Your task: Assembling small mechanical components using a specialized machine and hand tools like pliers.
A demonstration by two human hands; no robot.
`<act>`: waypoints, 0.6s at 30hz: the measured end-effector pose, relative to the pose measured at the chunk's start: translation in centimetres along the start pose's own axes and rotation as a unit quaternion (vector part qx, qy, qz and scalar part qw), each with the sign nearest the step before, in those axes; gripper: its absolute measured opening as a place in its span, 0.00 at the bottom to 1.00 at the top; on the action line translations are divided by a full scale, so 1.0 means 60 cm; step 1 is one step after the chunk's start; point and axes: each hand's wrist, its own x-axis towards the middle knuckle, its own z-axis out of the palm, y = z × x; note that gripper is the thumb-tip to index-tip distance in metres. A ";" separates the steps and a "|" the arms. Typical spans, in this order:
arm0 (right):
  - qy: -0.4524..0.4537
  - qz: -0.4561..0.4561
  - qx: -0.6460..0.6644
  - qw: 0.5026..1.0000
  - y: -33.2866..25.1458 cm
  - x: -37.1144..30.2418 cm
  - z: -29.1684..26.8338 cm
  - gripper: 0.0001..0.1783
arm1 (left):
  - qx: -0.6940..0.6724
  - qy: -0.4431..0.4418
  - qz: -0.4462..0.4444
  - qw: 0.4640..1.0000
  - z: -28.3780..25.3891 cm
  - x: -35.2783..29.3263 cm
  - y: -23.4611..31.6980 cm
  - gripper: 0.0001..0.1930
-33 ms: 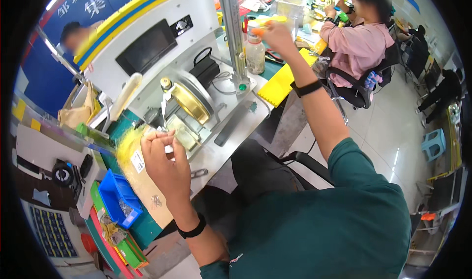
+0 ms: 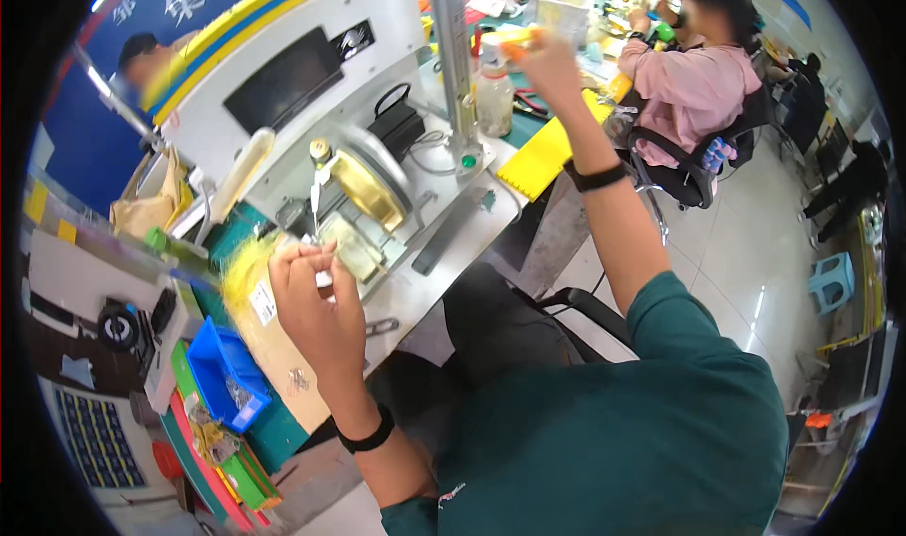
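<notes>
Right hand (image 2: 555, 78) shifts slightly outward, blurred, grip unclear; left hand (image 2: 323, 300), fingertips together beside yellow fibre bundle (image 2: 243, 274), seems steadying.

A workshop: bench machine (image 2: 354, 97), blue parts bin (image 2: 209, 376)

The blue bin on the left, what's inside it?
Inside the blue bin lie small silvery bits, too tiny to name; anything underneath them is covered.

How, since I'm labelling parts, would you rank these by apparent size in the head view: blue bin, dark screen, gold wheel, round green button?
1. Blue bin and dark screen: too alike to rank.
2. Gold wheel.
3. Round green button.
</notes>
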 end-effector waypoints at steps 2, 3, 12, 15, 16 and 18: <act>0.145 -0.021 0.119 0.982 -0.053 -0.073 -0.054 0.24 | -0.025 0.002 0.004 1.000 0.005 0.006 0.000 0.05; 0.080 -0.038 0.072 0.993 -0.091 -0.120 -0.085 0.21 | -0.045 0.001 0.015 0.999 0.010 0.009 -0.006 0.06; -0.380 -0.348 0.019 0.857 -0.108 -0.363 -0.037 0.34 | -0.029 -0.003 0.003 1.000 0.011 0.013 -0.009 0.06; -0.454 -0.330 0.009 0.827 -0.101 -0.355 -0.034 0.37 | -0.045 -0.005 0.009 0.999 0.011 0.011 -0.007 0.05; -0.450 -0.327 0.002 0.831 -0.101 -0.352 -0.033 0.37 | -0.047 -0.006 0.006 0.999 0.010 0.010 -0.006 0.05; -0.487 -0.365 -0.006 0.793 -0.095 -0.347 -0.030 0.29 | -0.051 -0.009 0.012 0.999 0.009 0.008 -0.005 0.05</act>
